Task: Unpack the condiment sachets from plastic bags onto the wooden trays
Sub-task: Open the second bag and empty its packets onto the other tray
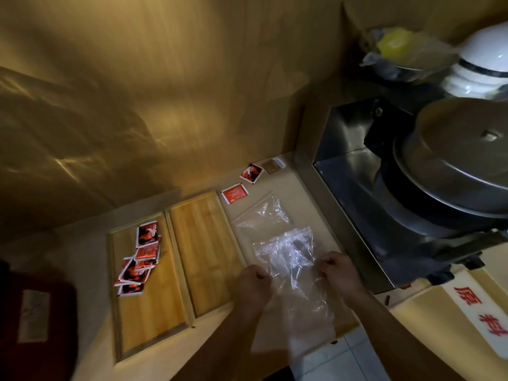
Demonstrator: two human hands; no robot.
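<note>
Two wooden trays lie side by side on the counter. The left tray carries several red sachets in a loose pile. The right tray is bare. A clear plastic bag is held up between my hands, just right of the trays. My left hand pinches its left edge and my right hand pinches its right edge. A second clear bag lies flat behind it. Loose on the counter farther back are a red sachet, another red one and a brown sachet.
A recessed metal basin with a large lidded steel pot sits to the right. White bowls and a bagged yellow item stand behind it. A dark red object lies at the left edge. A wooden wall rises behind.
</note>
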